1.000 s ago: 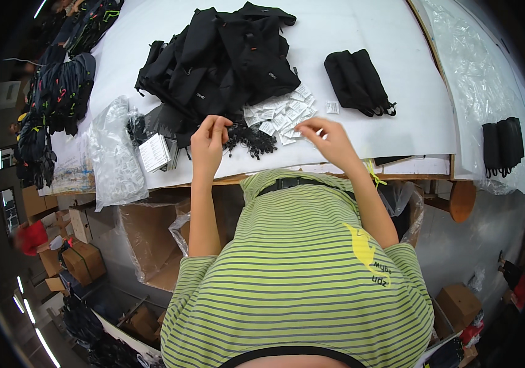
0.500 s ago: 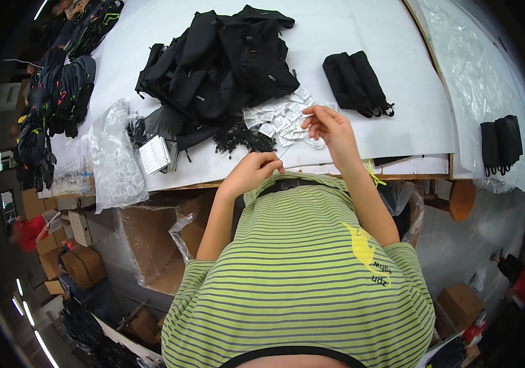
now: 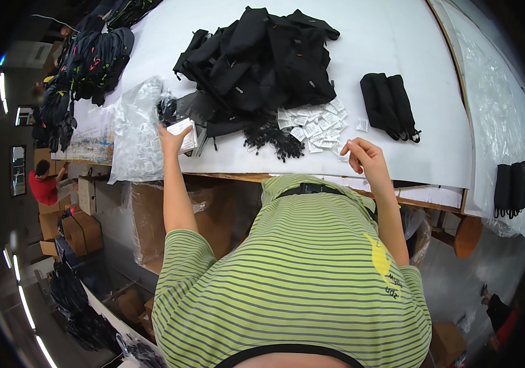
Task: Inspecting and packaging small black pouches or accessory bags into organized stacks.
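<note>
Partly open, left hand (image 3: 171,141) touching white cards (image 3: 187,138), right hand (image 3: 366,156) loosely curled

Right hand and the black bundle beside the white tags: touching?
Apart. The head view shows white tabletop between the right hand and the lower end of the black bundle.
</note>
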